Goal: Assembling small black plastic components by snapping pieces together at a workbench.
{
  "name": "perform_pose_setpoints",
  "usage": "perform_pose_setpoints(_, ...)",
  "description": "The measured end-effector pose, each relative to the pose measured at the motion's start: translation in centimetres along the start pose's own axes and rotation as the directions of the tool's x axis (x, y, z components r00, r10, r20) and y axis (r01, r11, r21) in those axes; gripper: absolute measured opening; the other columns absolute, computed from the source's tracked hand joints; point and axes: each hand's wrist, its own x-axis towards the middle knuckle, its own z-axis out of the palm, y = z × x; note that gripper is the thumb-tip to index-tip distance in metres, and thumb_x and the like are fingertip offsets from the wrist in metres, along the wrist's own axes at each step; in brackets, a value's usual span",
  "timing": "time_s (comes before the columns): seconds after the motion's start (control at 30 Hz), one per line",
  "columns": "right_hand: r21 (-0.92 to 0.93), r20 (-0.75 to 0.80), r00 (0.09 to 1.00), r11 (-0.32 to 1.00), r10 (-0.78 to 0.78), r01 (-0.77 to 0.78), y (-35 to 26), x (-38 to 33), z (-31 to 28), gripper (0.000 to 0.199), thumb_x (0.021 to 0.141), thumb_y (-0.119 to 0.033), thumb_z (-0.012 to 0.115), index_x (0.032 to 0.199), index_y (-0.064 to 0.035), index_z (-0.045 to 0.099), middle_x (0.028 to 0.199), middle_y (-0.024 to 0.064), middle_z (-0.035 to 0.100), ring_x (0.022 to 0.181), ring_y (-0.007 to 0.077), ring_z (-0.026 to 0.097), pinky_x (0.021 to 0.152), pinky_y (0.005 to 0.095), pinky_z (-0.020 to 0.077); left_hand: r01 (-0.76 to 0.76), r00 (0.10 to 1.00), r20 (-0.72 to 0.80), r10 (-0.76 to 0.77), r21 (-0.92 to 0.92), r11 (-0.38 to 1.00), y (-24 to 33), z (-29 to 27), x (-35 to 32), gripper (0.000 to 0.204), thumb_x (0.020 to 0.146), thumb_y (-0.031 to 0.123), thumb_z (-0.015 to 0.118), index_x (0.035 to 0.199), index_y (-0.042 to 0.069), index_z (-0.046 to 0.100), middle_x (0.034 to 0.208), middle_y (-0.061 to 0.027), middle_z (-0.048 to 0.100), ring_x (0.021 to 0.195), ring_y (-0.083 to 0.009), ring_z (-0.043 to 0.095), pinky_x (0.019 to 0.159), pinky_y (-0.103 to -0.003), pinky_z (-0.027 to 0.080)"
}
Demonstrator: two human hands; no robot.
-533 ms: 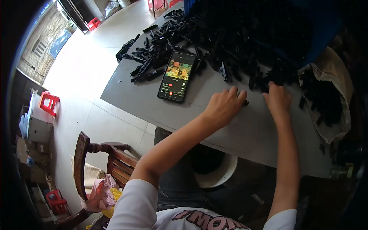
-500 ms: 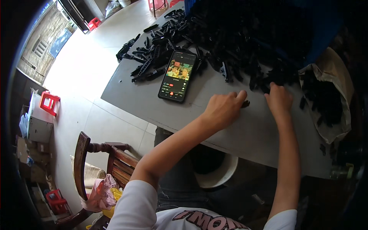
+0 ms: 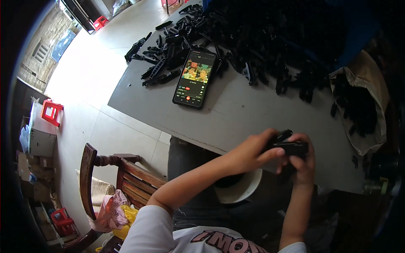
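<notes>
Above the near table edge my two hands are brought close together. My left hand (image 3: 254, 151) is closed around a small black plastic piece (image 3: 282, 135), its thumb stretched along the near side. Opposite it, my right hand (image 3: 309, 162) grips a black plastic part (image 3: 297, 148) with its fingers curled around the end. The two pieces meet or overlap between the hands; whether they are joined I cannot tell. Farther away, a large heap of similar black plastic parts (image 3: 249, 74) covers the back of the table.
On the grey table (image 3: 143, 101) a phone (image 3: 194, 80) with a lit screen lies beside the heap. A paper sack (image 3: 367, 145) of small black pieces stands at the right. Below the edge is a white bucket (image 3: 252, 185). A wooden chair (image 3: 135, 185) holds bags at the left.
Both hands have come nearer to me and together. My right hand has left the heap's edge with a black plastic part, now against the piece in my left hand.
</notes>
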Motion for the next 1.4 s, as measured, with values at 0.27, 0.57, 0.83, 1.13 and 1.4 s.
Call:
perform_pose_setpoints(0.27, -0.385, -0.06, 0.994, 0.921, -0.09, 0.06, 0.0, -2.1, 1.4, 0.031, 0.089, -0.024, 0.059, 0.109, -0.0003, 0.055, 0.086, 0.0075, 0.059, 0.069, 0.0123, 0.058, 0.064, 0.0257, 0.0484, 0.047, 0.989, 0.133, -0.06, 0.095, 0.994, 1.9, 0.2, -1.0, 0.041, 0.087, 0.015, 0.057, 0.121, -0.004, 0.043, 0.09, -0.0229, 0.06, 0.083, -0.0357, 0.06, 0.072, -0.036, 0.046)
perform_pose_setpoints(0.57, -0.565, -0.064, 0.996, 0.82, 0.069, -0.093, -0.7, -3.4, 1.0, 0.047, 0.068, -0.017, 0.08, 0.104, -0.0021, 0.055, 0.082, 0.0015, 0.059, 0.073, 0.0069, 0.055, 0.067, 0.0207, 0.0429, 0.006, 0.953, 0.299, -0.04, 0.114, 0.993, 2.2, -0.3, -3.4, 0.044, 0.082, 0.005, 0.057, 0.123, -0.004, 0.041, 0.091, -0.0242, 0.059, 0.083, -0.0394, 0.059, 0.069, -0.039, 0.047)
perform_pose_setpoints(0.83, -0.593, -0.002, 0.991, 0.798, 0.133, -0.108, 4.1, -5.8, 2.5, 0.029, 0.071, -0.008, 0.076, 0.09, -0.0024, 0.055, 0.081, 0.0012, 0.059, 0.073, 0.0072, 0.056, 0.065, 0.0215, 0.0452, 0.109, 0.928, 0.272, -0.254, 0.453, 0.885, 1.6, -1.1, -7.7, 0.038, 0.079, 0.013, 0.062, 0.113, 0.002, 0.052, 0.093, -0.0171, 0.061, 0.083, -0.0366, 0.06, 0.07, -0.04, 0.049)
perform_pose_setpoints(1.13, -0.555, -0.178, 0.984, 0.828, -0.027, -0.078, 1.6, -4.0, -2.9, 0.017, 0.087, -0.009, 0.057, 0.102, -0.0002, 0.058, 0.097, 0.0053, 0.061, 0.091, 0.012, 0.058, 0.078, 0.0264, 0.0466, -0.146, 0.98, 0.197, 0.02, 0.652, 0.744, 1.7, -2.6, -1.6, 0.033, 0.078, 0.013, 0.062, 0.109, 0.005, 0.057, 0.101, -0.0129, 0.06, 0.091, -0.0325, 0.056, 0.079, -0.039, 0.048)
perform_pose_setpoints(1.4, -0.967, -0.088, 0.855, 0.25, -0.511, 0.05, 0.8, 9.7, -12.1, 0.036, 0.087, -0.028, 0.059, 0.118, -0.0088, 0.055, 0.125, 0.0126, 0.049, 0.114, 0.0265, 0.046, 0.092, 0.0372, 0.0406, -0.204, 0.945, 0.027, 0.325, 0.824, 0.528, -4.2, -0.4, 9.9, 0.037, 0.081, 0.011, 0.054, 0.117, 0.002, 0.052, 0.132, -0.0152, 0.044, 0.118, -0.0292, 0.044, 0.094, -0.038, 0.04)
